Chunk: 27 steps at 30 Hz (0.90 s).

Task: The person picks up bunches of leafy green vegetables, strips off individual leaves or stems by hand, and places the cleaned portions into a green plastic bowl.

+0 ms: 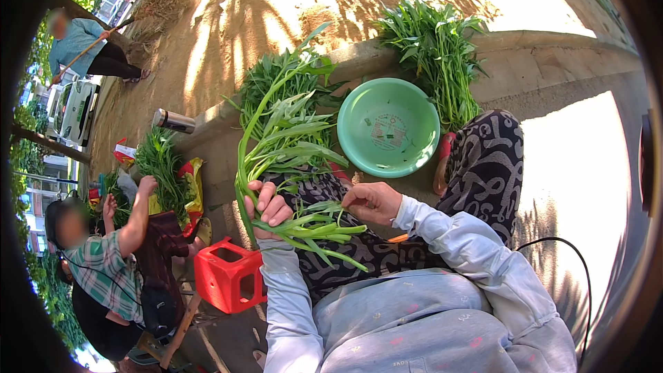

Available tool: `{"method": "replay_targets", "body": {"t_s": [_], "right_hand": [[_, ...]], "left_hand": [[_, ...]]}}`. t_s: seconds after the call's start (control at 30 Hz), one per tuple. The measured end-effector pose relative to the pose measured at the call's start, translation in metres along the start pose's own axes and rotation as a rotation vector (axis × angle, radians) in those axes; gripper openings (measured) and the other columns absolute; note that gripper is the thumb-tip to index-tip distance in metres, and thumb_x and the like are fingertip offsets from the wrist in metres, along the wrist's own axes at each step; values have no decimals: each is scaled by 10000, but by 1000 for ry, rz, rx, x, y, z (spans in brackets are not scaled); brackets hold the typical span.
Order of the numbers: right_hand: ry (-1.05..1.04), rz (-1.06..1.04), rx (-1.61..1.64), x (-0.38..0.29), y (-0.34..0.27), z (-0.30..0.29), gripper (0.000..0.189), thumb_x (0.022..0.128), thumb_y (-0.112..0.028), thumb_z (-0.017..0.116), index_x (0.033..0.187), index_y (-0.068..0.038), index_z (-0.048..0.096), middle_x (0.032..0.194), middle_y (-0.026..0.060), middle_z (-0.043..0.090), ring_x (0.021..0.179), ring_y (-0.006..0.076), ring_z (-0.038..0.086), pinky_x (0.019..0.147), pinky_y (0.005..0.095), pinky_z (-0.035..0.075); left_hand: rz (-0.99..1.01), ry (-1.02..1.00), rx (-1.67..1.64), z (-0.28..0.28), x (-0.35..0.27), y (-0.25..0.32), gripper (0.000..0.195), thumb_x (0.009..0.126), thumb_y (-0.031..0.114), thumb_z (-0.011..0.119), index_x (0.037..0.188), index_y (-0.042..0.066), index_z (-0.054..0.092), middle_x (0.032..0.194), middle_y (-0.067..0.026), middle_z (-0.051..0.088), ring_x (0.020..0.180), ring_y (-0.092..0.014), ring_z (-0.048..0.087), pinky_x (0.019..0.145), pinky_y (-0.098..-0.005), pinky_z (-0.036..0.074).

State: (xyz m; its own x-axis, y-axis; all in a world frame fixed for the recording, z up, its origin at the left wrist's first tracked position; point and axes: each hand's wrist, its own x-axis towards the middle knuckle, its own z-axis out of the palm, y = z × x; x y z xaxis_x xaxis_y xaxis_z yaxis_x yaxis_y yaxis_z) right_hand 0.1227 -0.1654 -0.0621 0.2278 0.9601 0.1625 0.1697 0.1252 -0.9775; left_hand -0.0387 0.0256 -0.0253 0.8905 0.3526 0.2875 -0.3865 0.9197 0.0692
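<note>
My left hand (270, 207) is closed around a bunch of leafy green stems (316, 230), which look like water spinach, above my lap. Their cut ends point right, and long leafy tops rise past the hand. At the bunch's right side, my right hand (374, 203) pinches a thin stem or leaf between thumb and fingers. Just below the right hand a small orange object (398, 238) shows; what it is cannot be told. A light green plastic basin (388, 127) stands between my feet, with a few green scraps in it.
A heap of greens (435, 57) lies behind the basin on the right, another (285, 83) on the left against the stone curb (523, 39). A red plastic stool (228, 277) and a steel flask (174, 120) are left. A seated person (109, 264) handles greens; another (83, 44) stands holding a long stick.
</note>
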Motion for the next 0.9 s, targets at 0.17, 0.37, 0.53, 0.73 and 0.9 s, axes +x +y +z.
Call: {"method": "replay_targets", "body": {"t_s": [0.17,0.37,0.53,0.73,0.9], "right_hand": [[49,-45,-33,1,0,3,111,788,-66,585,896,-42,573,786,73,605,653,190,600,585,295,482],[92,19,15,-2,4,5,97,762,-29,548,860,-32,552,760,57,586,630,148,570,570,277,461],[151,228,542,-1,13,9,56,788,-37,528,838,-25,550,776,33,587,651,102,558,576,240,466],[446,348,542,6,6,-17,42,812,-33,536,847,-17,553,722,24,596,612,93,563,554,235,479],[884,93,-416,12,19,-40,162,746,-16,643,896,-25,582,876,92,583,766,159,591,666,260,490]], "left_hand": [[14,24,11,2,0,-1,269,957,194,471,1185,53,471,819,-43,440,625,-118,489,567,-263,464],[5,18,7,2,0,-1,264,959,194,466,1183,56,472,821,-42,437,630,-118,489,574,-266,463],[3,19,14,1,1,0,264,959,193,465,1183,53,471,824,-43,438,632,-120,497,570,-263,464],[13,9,0,-1,-1,1,267,958,192,466,1186,52,469,828,-46,439,634,-121,501,565,-259,465],[13,8,0,1,0,0,270,959,192,464,1188,50,466,829,-47,440,635,-122,497,563,-259,463]]}}
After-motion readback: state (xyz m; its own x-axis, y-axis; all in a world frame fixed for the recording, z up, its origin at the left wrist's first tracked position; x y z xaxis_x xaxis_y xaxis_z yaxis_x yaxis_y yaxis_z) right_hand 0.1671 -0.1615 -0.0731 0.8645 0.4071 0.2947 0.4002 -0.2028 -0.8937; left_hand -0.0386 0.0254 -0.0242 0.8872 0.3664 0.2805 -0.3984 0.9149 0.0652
